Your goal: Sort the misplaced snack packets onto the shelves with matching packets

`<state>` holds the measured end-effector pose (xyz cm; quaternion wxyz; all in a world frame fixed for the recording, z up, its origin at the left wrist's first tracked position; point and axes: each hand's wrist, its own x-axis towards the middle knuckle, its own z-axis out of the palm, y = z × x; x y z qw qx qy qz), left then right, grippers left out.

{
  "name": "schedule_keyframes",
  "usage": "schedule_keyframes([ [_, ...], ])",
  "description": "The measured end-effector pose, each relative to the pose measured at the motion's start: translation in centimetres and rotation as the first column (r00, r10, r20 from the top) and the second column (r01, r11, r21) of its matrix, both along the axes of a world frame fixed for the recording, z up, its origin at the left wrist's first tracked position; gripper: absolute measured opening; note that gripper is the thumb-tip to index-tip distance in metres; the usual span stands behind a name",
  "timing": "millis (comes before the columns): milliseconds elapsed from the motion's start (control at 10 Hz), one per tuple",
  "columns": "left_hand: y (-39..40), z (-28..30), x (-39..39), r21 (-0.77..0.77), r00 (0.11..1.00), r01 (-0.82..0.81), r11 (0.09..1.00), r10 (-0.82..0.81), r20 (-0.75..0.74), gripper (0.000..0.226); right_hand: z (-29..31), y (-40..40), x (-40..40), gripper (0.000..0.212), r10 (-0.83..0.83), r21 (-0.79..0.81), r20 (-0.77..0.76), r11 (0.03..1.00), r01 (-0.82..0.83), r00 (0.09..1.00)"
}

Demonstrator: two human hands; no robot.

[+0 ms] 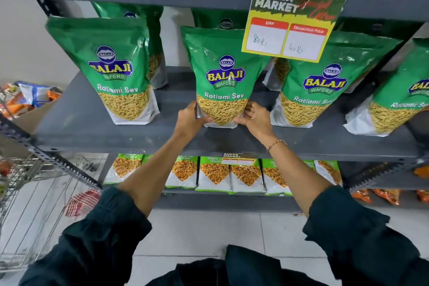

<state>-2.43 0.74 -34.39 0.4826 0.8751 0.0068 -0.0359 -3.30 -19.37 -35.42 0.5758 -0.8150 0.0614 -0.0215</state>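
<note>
A green Ratlami Sev packet (221,72) stands upright in the middle of the grey shelf (76,121). My left hand (189,121) grips its lower left corner and my right hand (255,119) grips its lower right corner. Matching green Ratlami Sev packets stand to the left (109,67) and to the right (322,86), with another at the far right edge (399,100). More green packets stand behind them, partly hidden.
A yellow price tag (290,28) hangs from the shelf above. The shelf below holds a row of Chana Jor Garam packets (214,174) and orange packets (387,195) at the right. A wire trolley (30,193) stands at the left, near a carton of mixed packets (32,97).
</note>
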Motion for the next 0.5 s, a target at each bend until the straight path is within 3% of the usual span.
schedule_keyframes([
  [300, -0.1, 0.3, -0.8, 0.012, 0.999, 0.033, 0.999, -0.033, 0.033, 0.060, 0.1, 0.0, -0.4, 0.058, 0.041, -0.035, 0.013, 0.999, -0.041, 0.999],
  [400, -0.3, 0.6, -1.2, 0.022, 0.998, 0.060, 0.998, -0.060, 0.021, 0.065, 0.3, 0.2, -0.7, 0.061, 0.079, -0.051, 0.001, 0.996, -0.079, 0.997],
  [500, 0.0, 0.6, -1.9, -0.017, 0.997, 0.080, 0.997, -0.080, 0.009, 0.083, -0.7, 0.5, -1.7, 0.063, 0.018, -0.123, 0.091, 0.992, -0.006, 0.996],
])
